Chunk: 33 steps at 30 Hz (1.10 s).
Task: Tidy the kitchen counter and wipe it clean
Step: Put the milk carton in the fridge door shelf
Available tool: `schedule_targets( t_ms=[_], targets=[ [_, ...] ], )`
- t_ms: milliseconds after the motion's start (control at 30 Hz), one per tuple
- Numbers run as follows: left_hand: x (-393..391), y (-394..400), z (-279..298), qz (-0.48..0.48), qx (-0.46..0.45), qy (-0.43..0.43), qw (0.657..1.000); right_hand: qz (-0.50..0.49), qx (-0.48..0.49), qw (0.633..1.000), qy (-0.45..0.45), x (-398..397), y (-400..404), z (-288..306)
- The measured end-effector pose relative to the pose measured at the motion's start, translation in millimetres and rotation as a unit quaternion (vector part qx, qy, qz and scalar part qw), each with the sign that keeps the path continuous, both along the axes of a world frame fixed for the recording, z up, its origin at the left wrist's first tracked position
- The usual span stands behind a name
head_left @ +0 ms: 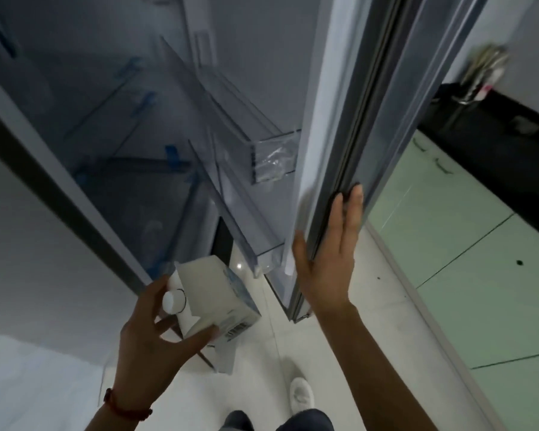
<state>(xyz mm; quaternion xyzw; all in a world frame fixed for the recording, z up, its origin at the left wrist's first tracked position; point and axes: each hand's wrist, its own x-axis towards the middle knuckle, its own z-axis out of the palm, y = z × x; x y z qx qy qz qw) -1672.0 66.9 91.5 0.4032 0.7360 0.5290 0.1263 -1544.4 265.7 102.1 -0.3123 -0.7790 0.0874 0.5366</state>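
Note:
My left hand (151,331) grips a white carton (212,293) with a round white cap and a blue print on its side, held low in front of an open fridge. My right hand (330,256) rests flat against the edge of the fridge door (343,119), thumb on the inner side and fingers along the dark rubber seal. Clear plastic door shelves (231,150) hang on the door's inner face, just above the carton. The kitchen counter (492,144), black-topped, shows at the far right.
The fridge interior (122,126) with glass shelves and blue tape strips lies to the left. Pale green cabinet fronts (467,244) stand under the black counter, with a blurred utensil holder (483,73) on top. White tiled floor (262,353) and my shoe (301,396) are below.

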Motion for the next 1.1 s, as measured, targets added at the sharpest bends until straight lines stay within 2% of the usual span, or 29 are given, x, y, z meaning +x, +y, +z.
schedule_targets(
  t_ms=[200,300,600,833,1100],
  targets=[
    [-2,64,38,-0.015,0.032,-0.026,0.999,-0.009,-0.046,0.998,0.040,33,62,16],
    [-1,109,40,-0.028,0.064,-0.033,0.997,-0.017,-0.063,0.996,0.054,45,103,18],
    [7,254,42,-0.032,0.144,-0.072,0.986,-0.022,-0.174,0.968,0.180,66,234,28],
    [12,350,29,-0.009,0.151,-0.081,0.985,0.002,-0.213,0.956,0.201,66,309,31],
    [1,422,13,0.043,0.128,-0.069,0.988,0.004,-0.212,0.954,0.212,59,348,27]
  ],
)
